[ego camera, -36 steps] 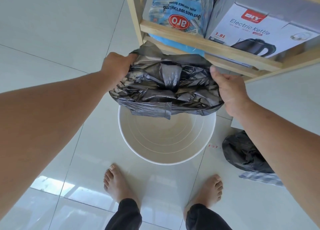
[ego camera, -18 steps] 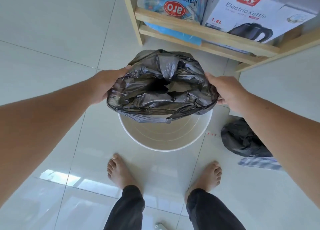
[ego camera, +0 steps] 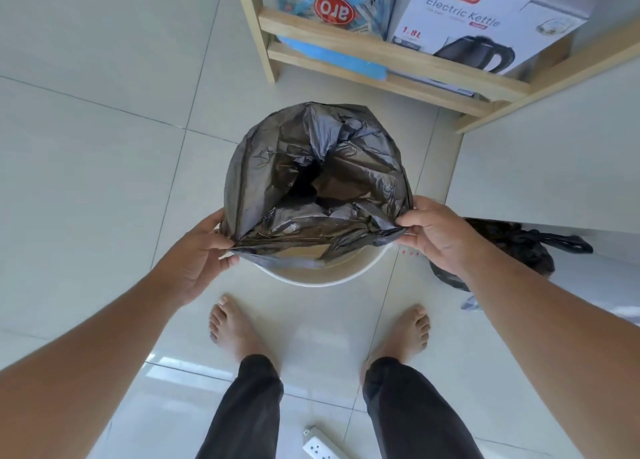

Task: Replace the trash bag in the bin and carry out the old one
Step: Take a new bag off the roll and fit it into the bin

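A fresh grey-black trash bag (ego camera: 360, 181) hangs open-mouthed inside the round white bin (ego camera: 332, 278), covering most of its opening; only the bin's near rim shows. My left hand (ego camera: 201, 251) pinches the bag's near edge at the left. At the right end of that same edge, my right hand (ego camera: 436, 233) grips the bag. The old tied black bag (ego camera: 512, 247) lies on the floor to the right of the bin, partly behind my right forearm.
A wooden shelf (ego camera: 381, 53) stands just beyond the bin, holding a blue sugar pack (ego camera: 332, 5) and an electric kettle box (ego camera: 485, 26). A white cabinet side (ego camera: 554, 164) is at right. My bare feet stand close to the bin; a white power strip (ego camera: 322, 448) lies between them.
Both hands have come down and toward me, lowering the bag from above the bin into it. The bag's mouth has spread wider over the far rim.
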`<state>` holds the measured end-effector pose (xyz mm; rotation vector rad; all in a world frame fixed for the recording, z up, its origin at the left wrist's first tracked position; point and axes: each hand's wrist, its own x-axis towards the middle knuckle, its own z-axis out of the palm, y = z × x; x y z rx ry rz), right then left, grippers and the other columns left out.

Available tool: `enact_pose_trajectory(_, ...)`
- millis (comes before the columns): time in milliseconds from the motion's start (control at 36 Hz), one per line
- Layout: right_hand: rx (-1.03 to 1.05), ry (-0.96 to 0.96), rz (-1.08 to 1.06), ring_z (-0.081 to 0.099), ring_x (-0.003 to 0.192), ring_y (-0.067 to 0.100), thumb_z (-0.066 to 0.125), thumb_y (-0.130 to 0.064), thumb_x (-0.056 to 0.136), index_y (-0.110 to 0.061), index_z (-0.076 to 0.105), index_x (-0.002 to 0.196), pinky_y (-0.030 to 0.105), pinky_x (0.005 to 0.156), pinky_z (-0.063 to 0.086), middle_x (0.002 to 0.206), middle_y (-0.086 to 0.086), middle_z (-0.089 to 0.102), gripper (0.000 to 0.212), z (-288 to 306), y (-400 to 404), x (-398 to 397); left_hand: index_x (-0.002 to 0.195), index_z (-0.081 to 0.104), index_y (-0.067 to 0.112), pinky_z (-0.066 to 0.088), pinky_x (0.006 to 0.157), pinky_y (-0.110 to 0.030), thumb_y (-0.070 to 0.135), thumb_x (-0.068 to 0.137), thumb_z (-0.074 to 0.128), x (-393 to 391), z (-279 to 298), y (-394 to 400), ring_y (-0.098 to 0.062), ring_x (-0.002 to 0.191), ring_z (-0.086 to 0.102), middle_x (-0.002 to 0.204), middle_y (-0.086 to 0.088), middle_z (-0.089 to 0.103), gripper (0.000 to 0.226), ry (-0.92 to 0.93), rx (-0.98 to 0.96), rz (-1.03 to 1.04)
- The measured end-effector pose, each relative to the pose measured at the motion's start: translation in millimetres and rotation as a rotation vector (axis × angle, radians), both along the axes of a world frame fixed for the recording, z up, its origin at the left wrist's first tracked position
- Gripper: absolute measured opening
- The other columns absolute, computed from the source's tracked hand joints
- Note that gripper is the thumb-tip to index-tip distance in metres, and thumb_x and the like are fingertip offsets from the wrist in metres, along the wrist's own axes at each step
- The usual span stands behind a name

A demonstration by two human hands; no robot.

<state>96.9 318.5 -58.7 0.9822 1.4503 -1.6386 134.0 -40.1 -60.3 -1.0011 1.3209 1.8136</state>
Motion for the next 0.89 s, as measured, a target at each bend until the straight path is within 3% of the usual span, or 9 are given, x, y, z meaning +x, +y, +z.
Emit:
enact_pose_trajectory(83,-0.125,0.023,-0.079,0.063,0.113,0.035,0.048,0.015,0.084,0.003,0.056,0.126,0.042,0.099,0.051,0.121,0.023,0.066,0.045,-3.7,3.2,10.9,0.127,0.061,0.006,0.055,0.060,-0.024,-0.022,0.077,0.033,9.1,-4.1,2.0,-0.020,0.077,0.060,0.102,-0.014,0.063,0.065,-0.007,-0.042,0.081)
enact_pose_trajectory(167,-0.203,0.030,-0.084,0.065,0.110,0.031,0.048,0.018,0.083,0.002,0.055,0.129,0.037,0.094,0.054,0.121,0.022,0.066,0.049,-4.9,2.3,19.5,0.123,0.060,-0.002,0.059,0.060,-0.023,-0.026,0.076,0.036,20.0,-6.4,3.4,-0.025,0.078,0.066,0.103,-0.023,0.064,0.058,-0.019,-0.185,-0.035)
enact_pose_trajectory(250,-0.238,0.027,-0.078,0.066,0.108,0.029,0.047,0.021,0.082,-0.002,0.056,0.131,0.037,0.095,0.054,0.120,0.021,0.066,0.055,-5.6,-1.5,23.6,0.111,0.066,0.004,0.062,0.069,-0.028,-0.025,0.074,0.050,29.3,-9.9,5.1,-0.031,0.087,0.071,0.098,-0.016,0.072,0.050,0.024,-0.345,-0.219)
enact_pose_trajectory(361,-0.275,0.020,-0.105,0.067,0.106,0.028,0.043,0.025,0.080,-0.005,0.054,0.133,0.036,0.096,0.054,0.120,0.022,0.065,0.062,-3.2,-6.1,23.7,0.101,0.071,0.021,0.056,0.084,-0.037,-0.005,0.074,0.073,32.0,-13.2,3.4,-0.021,0.087,0.071,0.094,0.001,0.074,0.037,0.111,-0.480,-0.376)
enact_pose_trajectory(417,-0.280,0.005,-0.077,0.066,0.106,0.029,0.043,0.027,0.077,-0.005,0.052,0.134,0.036,0.096,0.053,0.121,0.024,0.064,0.066,-3.4,-5.7,23.6,0.103,0.071,0.024,0.059,0.086,-0.039,-0.004,0.076,0.071,30.5,-14.8,4.0,-0.021,0.088,0.074,0.098,0.003,0.074,0.039,0.121,-0.476,-0.376)
enact_pose_trajectory(556,-0.254,-0.019,0.097,0.063,0.115,0.030,0.049,0.028,0.074,-0.010,0.048,0.136,0.041,0.104,0.047,0.126,0.020,0.064,0.073,-5.7,-1.6,20.3,0.109,0.067,0.034,0.062,0.083,-0.044,-0.003,0.075,0.072,27.3,-16.1,3.3,-0.023,0.091,0.075,0.106,0.002,0.073,0.051,0.152,-0.443,-0.455)
enact_pose_trajectory(694,-0.197,-0.042,0.309,0.064,0.115,0.027,0.054,0.027,0.074,-0.018,0.050,0.133,0.037,0.092,0.053,0.126,0.013,0.066,0.074,-5.6,-0.6,15.1,0.108,0.060,0.043,0.060,0.071,-0.029,0.000,0.073,0.073,24.9,-9.7,4.5,-0.018,0.081,0.072,0.103,0.007,0.071,0.057,0.165,-0.423,-0.536)
enact_pose_trajectory(778,-0.171,-0.065,0.432,0.066,0.112,0.023,0.059,0.025,0.074,-0.021,0.049,0.133,0.031,0.084,0.056,0.125,0.008,0.067,0.075,-6.3,1.2,12.9,0.115,0.056,0.038,0.054,0.061,-0.024,0.001,0.078,0.071,25.4,-10.2,2.1,-0.018,0.074,0.065,0.103,0.009,0.068,0.054,0.178,-0.408,-0.576)
enact_pose_trajectory(889,-0.073,-0.028,0.594,0.065,0.113,0.020,0.073,0.016,0.066,-0.024,0.055,0.127,0.036,0.092,0.053,0.117,0.001,0.071,0.075,-7.2,2.3,9.1,0.127,0.049,0.036,0.056,0.064,-0.029,0.011,0.076,0.077,27.4,-12.0,-4.5,-0.012,0.075,0.067,0.107,0.012,0.066,0.064,0.156,-0.448,-0.664)
